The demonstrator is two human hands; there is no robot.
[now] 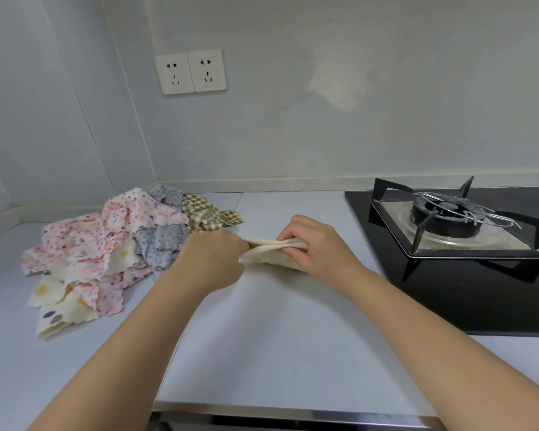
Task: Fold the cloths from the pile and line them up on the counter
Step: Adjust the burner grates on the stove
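Cream dotted cloth point(269, 255) hangs mid-fold just above the pale desk point(262, 337), our left hand point(213, 259) and right hand point(316, 244) pinching its ends; next we lay it flat, beside the jumbled cloth pile point(106, 244).

You have no text, label, brand, number or sign to read anywhere here. The two wall sockets point(190, 71) above your worktop point(262, 321) show only their slots, with no lettering. The gas hob point(467, 231) carries no marking you could read, and the cloths in the pile point(112, 244) bear printed patterns only, no words.
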